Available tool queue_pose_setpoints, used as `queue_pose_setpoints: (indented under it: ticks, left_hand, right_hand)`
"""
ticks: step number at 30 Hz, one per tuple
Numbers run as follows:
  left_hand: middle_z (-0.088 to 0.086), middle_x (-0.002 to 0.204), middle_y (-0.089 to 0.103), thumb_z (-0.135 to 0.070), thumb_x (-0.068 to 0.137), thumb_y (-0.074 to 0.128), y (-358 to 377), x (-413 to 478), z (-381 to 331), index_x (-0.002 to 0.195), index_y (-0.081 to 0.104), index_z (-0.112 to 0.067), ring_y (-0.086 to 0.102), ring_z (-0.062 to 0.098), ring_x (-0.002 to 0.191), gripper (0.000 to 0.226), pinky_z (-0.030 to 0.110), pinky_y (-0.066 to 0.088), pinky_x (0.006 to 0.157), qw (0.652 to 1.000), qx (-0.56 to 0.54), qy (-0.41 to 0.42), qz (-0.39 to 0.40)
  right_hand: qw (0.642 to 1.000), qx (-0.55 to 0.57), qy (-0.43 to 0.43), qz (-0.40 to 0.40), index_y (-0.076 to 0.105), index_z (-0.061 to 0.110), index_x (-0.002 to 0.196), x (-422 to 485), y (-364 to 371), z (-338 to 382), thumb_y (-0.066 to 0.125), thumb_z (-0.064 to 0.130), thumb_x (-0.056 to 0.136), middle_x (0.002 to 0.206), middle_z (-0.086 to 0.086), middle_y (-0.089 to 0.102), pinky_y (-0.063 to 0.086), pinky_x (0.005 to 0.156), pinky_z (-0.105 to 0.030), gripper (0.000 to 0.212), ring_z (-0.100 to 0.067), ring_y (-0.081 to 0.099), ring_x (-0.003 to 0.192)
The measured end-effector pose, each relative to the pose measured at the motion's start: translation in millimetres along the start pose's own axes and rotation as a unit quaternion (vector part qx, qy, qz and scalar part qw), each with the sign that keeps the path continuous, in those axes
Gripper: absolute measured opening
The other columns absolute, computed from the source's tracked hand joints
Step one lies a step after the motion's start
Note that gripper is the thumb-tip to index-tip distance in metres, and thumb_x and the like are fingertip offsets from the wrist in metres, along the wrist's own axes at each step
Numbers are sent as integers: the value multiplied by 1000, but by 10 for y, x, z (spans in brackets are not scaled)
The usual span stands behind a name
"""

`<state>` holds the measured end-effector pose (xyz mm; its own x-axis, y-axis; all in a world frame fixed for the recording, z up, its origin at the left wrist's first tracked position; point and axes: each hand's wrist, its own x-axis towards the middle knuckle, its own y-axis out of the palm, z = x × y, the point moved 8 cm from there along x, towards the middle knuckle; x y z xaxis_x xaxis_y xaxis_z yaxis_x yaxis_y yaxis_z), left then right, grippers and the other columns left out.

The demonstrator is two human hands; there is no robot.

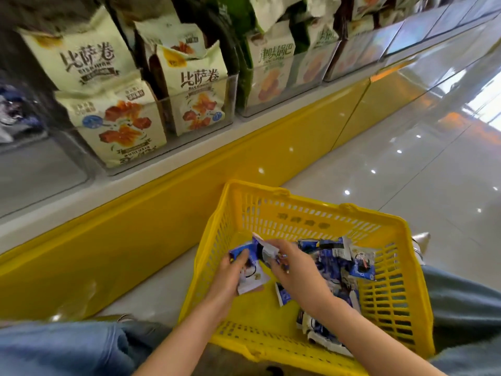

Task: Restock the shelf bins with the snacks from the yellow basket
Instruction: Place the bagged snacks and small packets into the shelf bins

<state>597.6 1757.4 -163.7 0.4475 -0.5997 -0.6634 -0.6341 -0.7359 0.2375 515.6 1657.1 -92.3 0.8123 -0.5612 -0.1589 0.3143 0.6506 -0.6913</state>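
Floor: glossy grey tile point(393, 164), yellow shelf base point(135, 234) along the left.
Shelf bins: clear bins point(229, 99) hold cream snack bags point(116, 126), well apart from both hands.
Left hand point(230, 272): curled round blue-white packets point(253, 279), over the basket's left wall.
Right hand point(295, 270): pinches one packet point(267, 248), touching the left bunch.
Yellow basket point(311, 200): on the floor; loose packets point(336, 264) just right of the right hand.

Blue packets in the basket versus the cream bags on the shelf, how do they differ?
The blue packets are small; the cream bags are much larger. The blue packets lie jumbled in the yellow basket; the cream bags stand upright in clear bins. The left hand and right hand each hold blue packets; neither touches the cream bags. Both are printed snack packs.
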Motion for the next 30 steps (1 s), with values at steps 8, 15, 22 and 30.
queue_pose_setpoints:
  ticks: [8,15,22,30]
  left_hand:
    - [9,110,69,-31,82,61,-296,-496,-614,122,50,-18,68,32,93,44,36,56,65,988,-61,112,91]
    - [-4,105,71,-35,76,60,-775,-968,-1209,117,48,-25,70,25,89,44,32,57,62,973,28,203,107]
    - [-1,99,67,-21,84,63,-1233,-1400,-1805,110,52,-22,68,11,76,28,26,53,51,928,201,309,47]
    - [-10,66,63,-24,90,55,-1995,-1818,-2195,90,55,-26,62,6,56,2,22,50,44,908,128,383,-115]
  right_hand:
    - [976,-12,-218,2,61,16,120,-190,31,893,49,8,95,134,7,49,34,102,-14,29,-3,42,125]
    - [982,175,-63,14,47,29,125,106,-87,1200,64,22,86,121,11,53,46,86,-14,44,2,52,110]
    - [974,73,-161,138,66,32,89,202,151,2138,67,26,84,76,20,64,40,62,-9,7,9,53,69]
    - [964,-32,-225,139,58,27,72,414,212,3020,69,31,78,67,8,62,43,57,-18,14,2,55,61]
